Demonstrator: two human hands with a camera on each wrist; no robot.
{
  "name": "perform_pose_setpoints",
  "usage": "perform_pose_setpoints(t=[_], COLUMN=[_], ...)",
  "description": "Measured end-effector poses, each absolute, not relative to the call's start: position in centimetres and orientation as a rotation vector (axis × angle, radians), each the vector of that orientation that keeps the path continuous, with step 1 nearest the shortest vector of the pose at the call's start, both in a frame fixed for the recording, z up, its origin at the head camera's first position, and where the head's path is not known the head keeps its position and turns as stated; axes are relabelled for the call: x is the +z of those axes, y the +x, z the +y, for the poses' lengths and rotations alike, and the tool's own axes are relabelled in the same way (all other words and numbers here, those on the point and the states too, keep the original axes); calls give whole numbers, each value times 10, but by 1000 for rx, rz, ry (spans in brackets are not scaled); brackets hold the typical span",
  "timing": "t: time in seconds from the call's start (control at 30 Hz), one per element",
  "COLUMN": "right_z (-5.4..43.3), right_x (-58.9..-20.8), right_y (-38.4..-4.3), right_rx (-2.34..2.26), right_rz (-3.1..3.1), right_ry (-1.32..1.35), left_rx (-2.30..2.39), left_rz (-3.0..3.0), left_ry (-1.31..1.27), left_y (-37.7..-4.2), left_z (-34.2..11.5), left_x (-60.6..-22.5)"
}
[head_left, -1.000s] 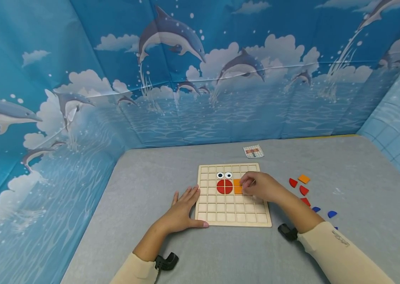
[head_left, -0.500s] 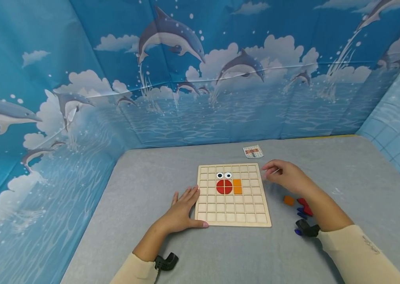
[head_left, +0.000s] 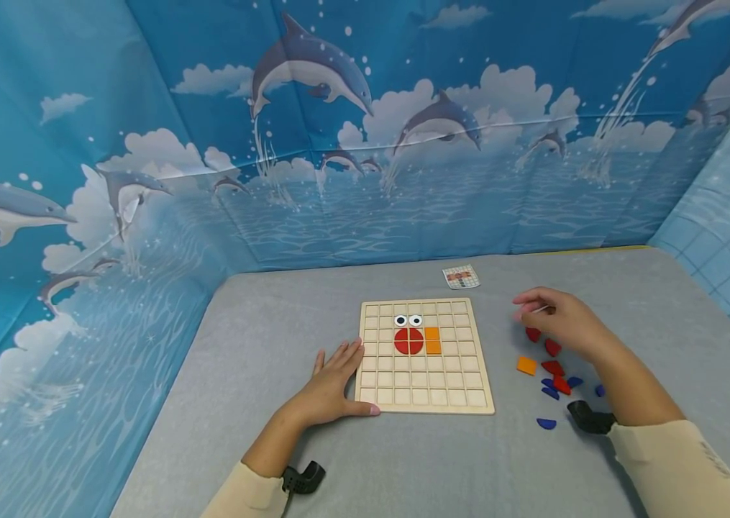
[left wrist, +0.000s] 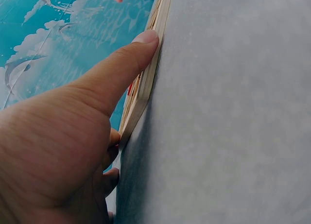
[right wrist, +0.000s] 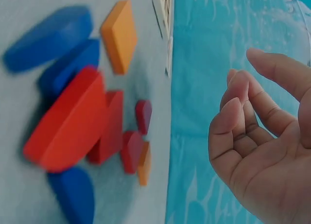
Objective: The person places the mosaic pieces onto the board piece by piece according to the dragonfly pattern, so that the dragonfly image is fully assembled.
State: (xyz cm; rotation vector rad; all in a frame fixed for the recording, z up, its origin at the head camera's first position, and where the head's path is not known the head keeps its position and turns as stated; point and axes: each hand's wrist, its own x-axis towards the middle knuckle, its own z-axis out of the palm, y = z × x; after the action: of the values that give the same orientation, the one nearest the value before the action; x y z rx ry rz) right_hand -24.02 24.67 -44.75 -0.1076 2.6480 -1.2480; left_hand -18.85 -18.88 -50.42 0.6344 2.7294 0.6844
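My left hand [head_left: 332, 385] rests at the near left corner of a wooden grid board [head_left: 423, 388], thumb along the front edge, fingers spread by the left side. In the left wrist view the thumb [left wrist: 121, 63] lies on the board's edge. Set in the grid are two eye pieces [head_left: 408, 321], a red circle of quarter pieces [head_left: 403, 345] and two orange squares [head_left: 433, 346]. My right hand [head_left: 565, 320] hovers right of the board over loose pieces. Seen from the right wrist, its bent fingers [right wrist: 221, 141] and thumb are apart, holding nothing.
Loose red quarter pieces [head_left: 553, 368], blue pieces [head_left: 546, 424] and an orange square [head_left: 526, 365] lie on the grey cloth right of the board. A printed pattern card [head_left: 461, 277] lies behind the board. A dolphin-print curtain [head_left: 365, 180] stands behind the table.
My right hand has left the orange squares on the board and moved right, over the loose pieces. My left hand stays at the board's corner.
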Motion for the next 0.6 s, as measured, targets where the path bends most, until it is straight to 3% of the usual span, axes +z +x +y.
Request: perform_pose_setpoints(t=[0.6], right_z=[273], right_x=[-471], right_y=[-243], right_rx=[-1163], right_rz=[2624], right_ry=[-48], left_rx=[675], left_rz=[2723], left_ry=[631], left_y=[-187], left_z=[-188], left_x=[-501])
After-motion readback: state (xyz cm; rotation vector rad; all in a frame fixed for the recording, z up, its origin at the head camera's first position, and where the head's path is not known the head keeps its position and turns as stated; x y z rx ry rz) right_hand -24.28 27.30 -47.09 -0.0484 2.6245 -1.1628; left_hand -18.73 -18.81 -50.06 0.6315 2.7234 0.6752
